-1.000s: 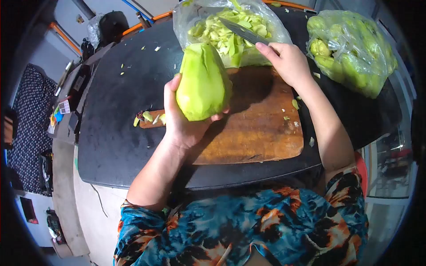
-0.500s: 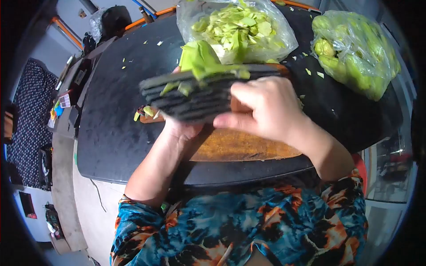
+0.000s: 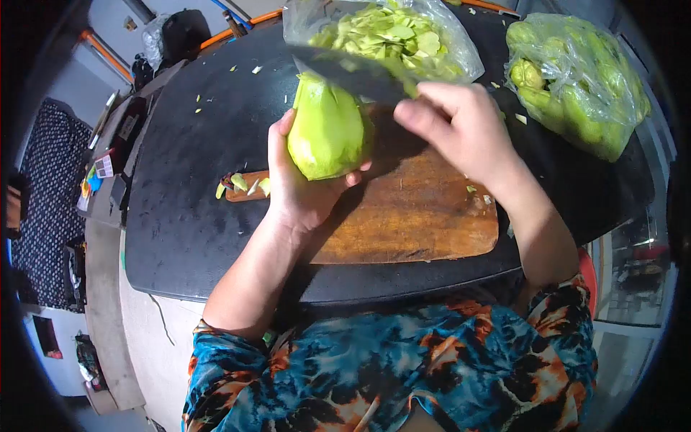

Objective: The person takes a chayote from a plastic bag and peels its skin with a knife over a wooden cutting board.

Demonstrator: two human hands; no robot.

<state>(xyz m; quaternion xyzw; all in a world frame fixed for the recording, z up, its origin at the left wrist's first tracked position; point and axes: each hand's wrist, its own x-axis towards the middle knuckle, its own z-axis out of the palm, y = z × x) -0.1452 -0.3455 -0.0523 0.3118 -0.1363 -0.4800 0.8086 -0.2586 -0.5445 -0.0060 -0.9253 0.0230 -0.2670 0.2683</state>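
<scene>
A pale green peeled fruit (image 3: 325, 133) rests upright in my left hand (image 3: 295, 187), whose fingers wrap round it from below. My right hand (image 3: 468, 129) is closed on the handle of a broad dark knife (image 3: 353, 72). The blade, somewhat blurred, lies across the top of the fruit. Under both hands is a wooden cutting board (image 3: 403, 223), with a few peel scraps on its handle at the left. Behind the knife an open plastic bag (image 3: 464, 47) holds many green peelings (image 3: 399, 36).
A clear plastic bag of whole green fruits (image 3: 576, 86) stands at the back right of the black table (image 3: 194, 237). Small scraps dot the tabletop. A patterned cloth (image 3: 47, 209) lies beyond the table on the left.
The knife swept down across the front of the fruit, blurred, and is now back up at its top. The fruit sits slightly lower in my left hand than at first.
</scene>
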